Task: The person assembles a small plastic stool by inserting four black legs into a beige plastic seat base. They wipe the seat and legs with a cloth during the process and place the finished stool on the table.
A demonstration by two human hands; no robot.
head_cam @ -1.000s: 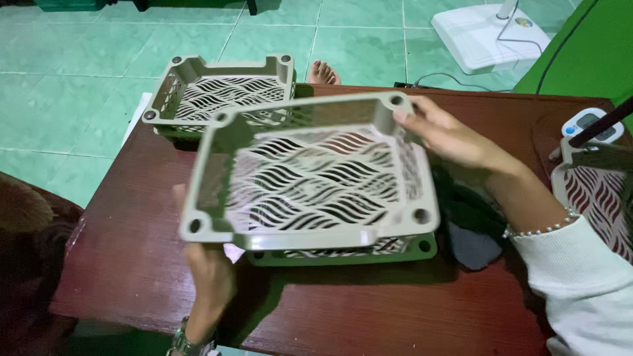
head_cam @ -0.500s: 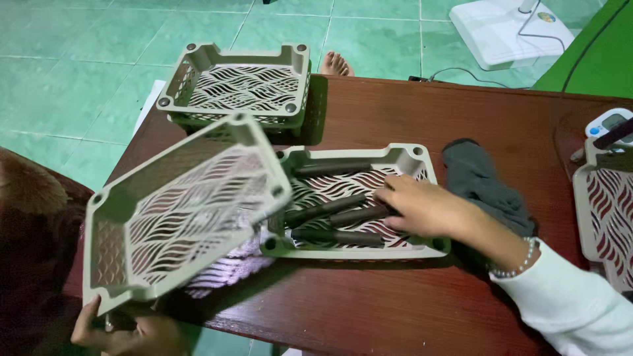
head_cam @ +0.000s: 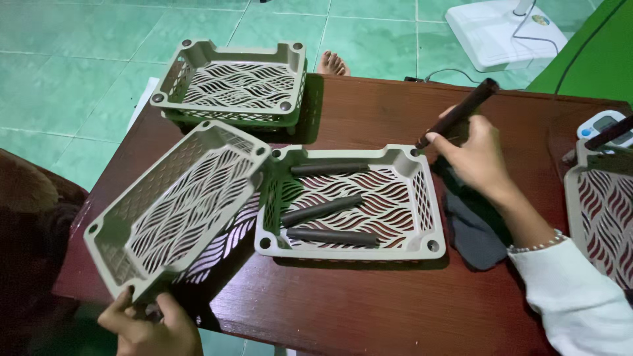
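Your left hand (head_cam: 148, 323), at the table's near-left edge, closes its fingers on the lower rim of a beige lattice tray (head_cam: 178, 207). You hold this tray tilted, its near end raised off the wood and hanging past the table edge, its far corner against the left wall of the flat tray (head_cam: 349, 201). Behind it, at the far-left corner of the brown table (head_cam: 369, 112), stands a stack of like trays (head_cam: 234, 86), apart from the tilted one; bare wood lies between the two.

The flat tray rests level at the table's middle. Three dark rods (head_cam: 323, 211) lie inside it, roughly parallel to its long sides: one near the far wall, one across the centre, one along the near wall. A strip of bare wood runs between its near wall and the table's near edge, and a wider stretch lies beyond its far wall.

Your right hand (head_cam: 478, 158) hovers just past the flat tray's far-right corner, wrist bent, white sleeve trailing to the lower right. Its fingers grip a fourth dark rod (head_cam: 458, 118), which slants up and away to the right, its lower end close above the tray's corner. A dark cloth (head_cam: 475, 231) lies under the forearm, just beside the tray's right wall. At the right border sits another lattice tray (head_cam: 606, 211), cut off by the frame, well apart from the flat tray.
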